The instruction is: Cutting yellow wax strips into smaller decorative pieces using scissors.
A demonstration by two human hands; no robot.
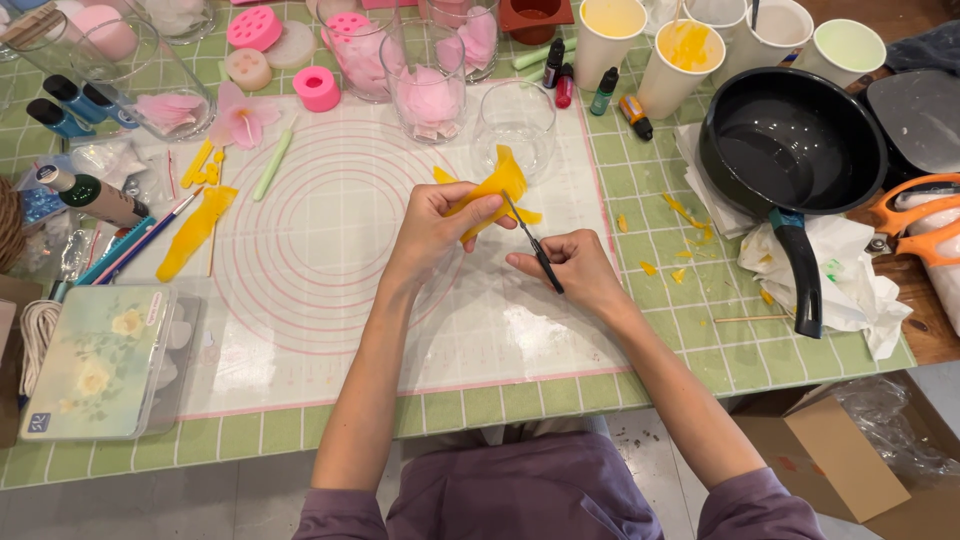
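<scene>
- The tabletop [700, 345] wears a green checked cloth; it spreads across the whole scene, crowded along its far edge and both sides
- A white silicone mat [330, 330] with pink rings printed on it lies in the middle of the tabletop; both hands work above its far right part
- A black pan [790, 140] stands at the right, its handle pointing to the near side; crumpled white paper [860, 290] lies under and beside it
- A flat plastic case [100, 360] with yellow flowers on its lid rests at the near left, just beside the mat
- Paper cups [690, 60] stand in a row at the far right; one holds yellow stuff; clear glass jars [425, 85] with pink pieces inside stand at the far middle
- The left hand [430, 232] holds a yellow sheet piece [495, 190] above the mat; its fingers are clamped on the near part of the piece, thumb on top
- The right hand [575, 272] is closed round small scissors [535, 245]; the blades touch the yellow sheet piece at its right edge
- A long yellow strip [195, 232] lies at the left edge of the mat, well apart from the hands; orange scissors [915, 215] lie at the far right edge
- Tiny yellow scraps [685, 212] are scattered on the cloth, right of the mat
</scene>
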